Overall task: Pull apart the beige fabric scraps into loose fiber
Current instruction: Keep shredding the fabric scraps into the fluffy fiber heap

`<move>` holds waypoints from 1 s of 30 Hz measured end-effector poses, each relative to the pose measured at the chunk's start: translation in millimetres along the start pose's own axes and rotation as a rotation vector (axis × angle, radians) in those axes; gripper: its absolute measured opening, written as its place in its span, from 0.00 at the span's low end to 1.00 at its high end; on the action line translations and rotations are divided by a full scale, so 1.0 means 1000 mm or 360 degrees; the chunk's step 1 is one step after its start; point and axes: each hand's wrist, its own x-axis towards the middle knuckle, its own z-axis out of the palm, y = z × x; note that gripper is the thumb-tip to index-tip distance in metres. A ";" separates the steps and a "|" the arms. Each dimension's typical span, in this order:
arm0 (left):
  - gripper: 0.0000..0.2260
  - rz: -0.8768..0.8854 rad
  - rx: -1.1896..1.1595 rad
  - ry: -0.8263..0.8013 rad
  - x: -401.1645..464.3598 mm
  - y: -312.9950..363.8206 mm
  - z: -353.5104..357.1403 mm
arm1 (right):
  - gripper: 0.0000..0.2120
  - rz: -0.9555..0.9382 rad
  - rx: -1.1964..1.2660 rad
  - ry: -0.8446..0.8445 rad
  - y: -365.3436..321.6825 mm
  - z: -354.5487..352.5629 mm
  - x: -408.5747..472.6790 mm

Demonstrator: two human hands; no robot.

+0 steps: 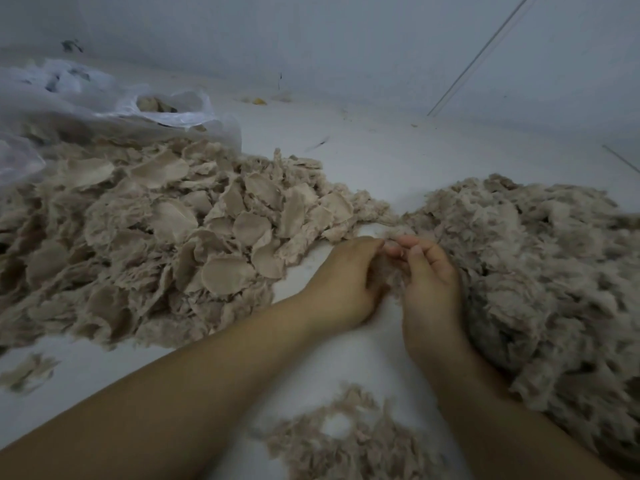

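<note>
A tuft of beige fibre (389, 275) is pinched between the left hand (346, 282) and right hand (427, 282). Flat scraps (156, 230) are heaped left of the left hand; loose fibre (540, 258) is piled right of the right hand.

Two hands, left (341, 284) and right (427, 287), meet between two big beige heaps: scraps (145, 233) left, loose fiber (540, 265) right; one plastic bag (104, 109) behind the scraps.

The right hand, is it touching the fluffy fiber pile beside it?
Touching: the head view shows the right hand resting against the loose fiber pile.
</note>
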 end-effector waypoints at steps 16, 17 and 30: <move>0.10 -0.0535 -0.0691 0.0210 -0.042 0.000 -0.027 | 0.12 0.0128 -0.0208 -0.0084 0.003 -0.004 0.001; 0.11 -0.0678 -0.0937 0.0244 -0.040 0.000 -0.029 | 0.10 0.0133 -0.0246 -0.0191 0.002 -0.003 -0.002; 0.12 -0.0807 -0.1499 0.0193 -0.033 0.006 -0.038 | 0.10 0.0056 -0.0366 -0.0421 -0.003 -0.001 -0.010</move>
